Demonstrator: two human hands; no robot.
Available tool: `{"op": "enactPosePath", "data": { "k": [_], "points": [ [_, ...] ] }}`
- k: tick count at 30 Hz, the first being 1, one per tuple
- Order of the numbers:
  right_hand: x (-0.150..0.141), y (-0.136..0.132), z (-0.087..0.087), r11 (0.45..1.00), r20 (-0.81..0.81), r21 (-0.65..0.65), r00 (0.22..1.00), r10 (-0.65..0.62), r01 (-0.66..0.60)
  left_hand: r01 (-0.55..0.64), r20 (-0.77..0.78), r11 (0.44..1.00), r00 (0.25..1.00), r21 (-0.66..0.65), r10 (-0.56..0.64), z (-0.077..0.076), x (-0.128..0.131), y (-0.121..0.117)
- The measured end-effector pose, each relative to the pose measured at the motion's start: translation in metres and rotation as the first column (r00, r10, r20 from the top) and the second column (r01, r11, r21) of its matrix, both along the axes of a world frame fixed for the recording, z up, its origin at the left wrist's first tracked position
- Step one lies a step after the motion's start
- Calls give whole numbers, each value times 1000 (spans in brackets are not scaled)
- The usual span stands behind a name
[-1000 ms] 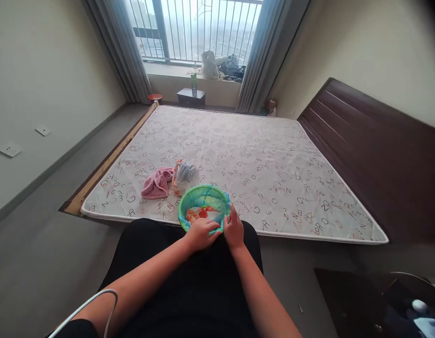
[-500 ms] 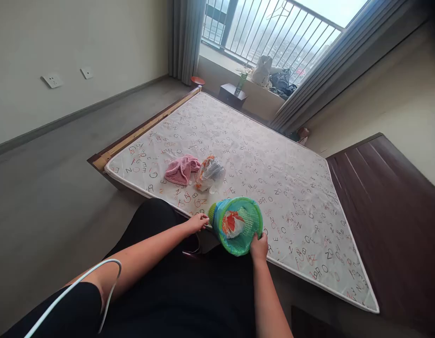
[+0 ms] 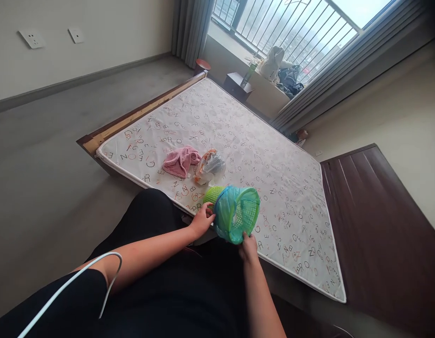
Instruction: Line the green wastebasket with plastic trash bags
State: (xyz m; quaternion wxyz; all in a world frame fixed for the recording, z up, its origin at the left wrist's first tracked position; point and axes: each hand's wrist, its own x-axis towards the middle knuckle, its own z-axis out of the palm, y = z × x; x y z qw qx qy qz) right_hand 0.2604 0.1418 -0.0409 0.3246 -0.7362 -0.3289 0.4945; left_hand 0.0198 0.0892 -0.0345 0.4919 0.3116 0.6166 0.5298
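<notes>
A green mesh basket point(image 3: 242, 215) lined with a thin blue-green plastic bag lies tipped on its side at the near edge of the mattress point(image 3: 280, 178), its mouth facing right. My left hand point(image 3: 202, 219) grips the bag at the basket's left side, fingers curled. My right hand point(image 3: 248, 246) pinches the bag at the rim below the mouth. Inside the basket I see only mesh.
A pink cloth point(image 3: 180, 160) and a crumpled clear bag with orange print point(image 3: 209, 166) lie on the mattress just beyond the basket. A dark wooden headboard point(image 3: 379, 225) stands at right. A small stool point(image 3: 238, 86) and piled bags point(image 3: 278, 68) sit by the window. A white cable point(image 3: 72, 281) crosses my left arm.
The basket has tipped further onto its side and the orange-and-white item seen inside it no longer shows. My left hand has moved onto the bag; my view has tilted more.
</notes>
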Motion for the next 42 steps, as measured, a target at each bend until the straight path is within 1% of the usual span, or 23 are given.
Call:
{"op": "enactPosePath", "data": {
  "k": [2,3,5,7,10,13,15,16,18,22,24,26,28,30,32,33,35,36,38,42],
  "points": [
    [-3,-1,0,999,-137,-14,989,-54,52,-43,63,999,997,7,42,6,0,4],
    [-3,-2,1,998,-174,-14,982,-67,65,-65,101,998,993,2,64,8,-1,6],
    [-3,-2,3,998,-187,8,980,-63,66,-92,180,996,979,-8,92,16,-4,10],
    [-3,-2,6,998,-206,45,978,-42,52,-90,250,996,964,-16,91,26,-9,13],
    [-4,-4,10,994,-215,107,977,20,4,-35,379,999,924,-34,45,47,-17,11],
    [-4,-3,10,993,-168,118,986,13,8,89,535,996,843,-27,-61,66,-24,7],
    [-2,-3,10,991,-114,130,993,13,2,162,575,987,808,-6,-129,73,-28,5],
    [-1,-2,10,989,-76,145,997,26,-15,173,571,985,808,4,-145,75,-31,6],
    [2,-3,12,982,16,177,998,66,-68,136,527,991,841,9,-120,75,-36,9],
    [9,-5,21,957,170,234,977,130,-169,-2,406,999,914,-44,20,71,-52,20],
    [15,-6,27,945,251,255,958,139,-204,-29,346,998,937,-48,44,70,-60,25],
    [22,-7,32,935,321,266,936,144,-235,-36,227,999,973,-22,40,72,-69,27],
    [28,-7,37,924,354,277,922,157,-264,-22,30,1000,999,22,21,77,-75,27],
    [34,-9,42,913,373,285,911,176,-293,18,-162,996,987,83,-4,83,-79,25],
    [37,-12,47,906,398,280,897,191,-317,108,-271,985,960,137,-67,87,-79,20],
    [37,-13,49,904,411,276,891,195,-326,170,-305,974,945,147,-119,88,-78,18],
    [37,-16,54,900,435,274,878,198,-339,291,-358,950,904,114,-233,87,-75,15],
    [37,-18,56,898,447,272,872,200,-345,326,-378,942,884,82,-273,86,-74,14],
    [36,-19,59,896,476,263,856,202,-357,325,-415,945,864,28,-285,83,-73,13],
    [33,-19,60,900,562,197,797,220,-388,226,-505,974,841,4,-193,80,-79,17]
  ]
}}
